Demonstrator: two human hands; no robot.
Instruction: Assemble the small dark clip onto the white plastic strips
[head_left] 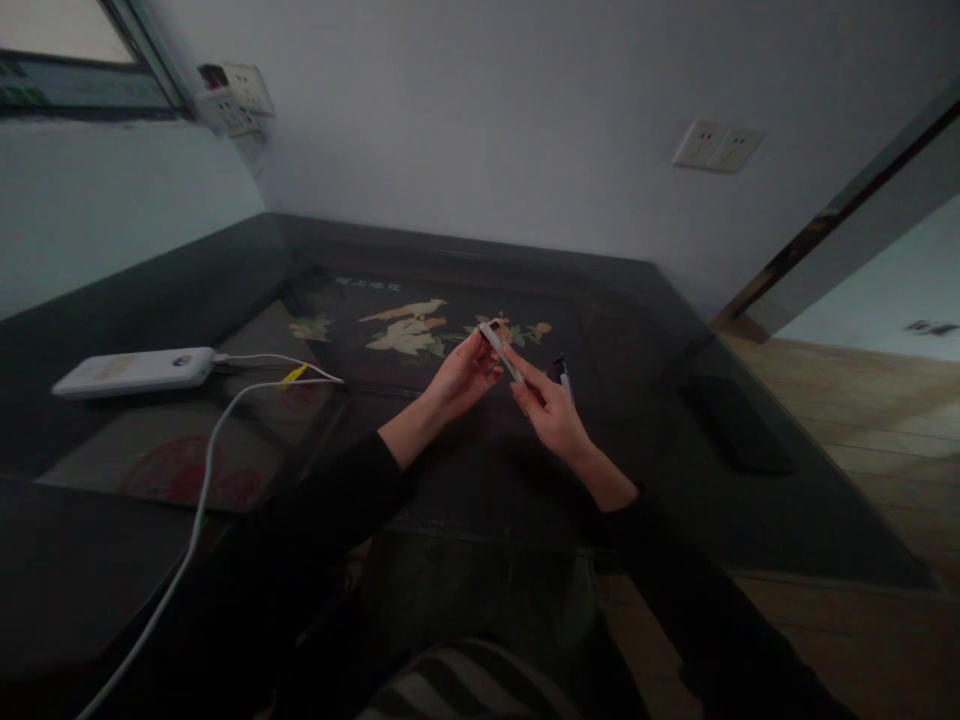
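Observation:
Over the middle of the dark table, my left hand (461, 378) and my right hand (555, 410) meet around a slim, whitish stick-like object (501, 350) with a dark end. My left fingers are closed at its upper, dark end. Lower down, my right thumb and fingers pinch its shaft. Its exact kind is too small and dim to make out. Just beyond my right hand lies a small black-and-white object (564, 376), partly hidden by the hand.
A white power bank (139, 370) lies at the left, with a white cable (202, 500) running toward me and a yellow tag (295, 375) on it. A flat black rectangular object (739, 424) lies at the right of the table (630, 350). Wall sockets (718, 146) are behind.

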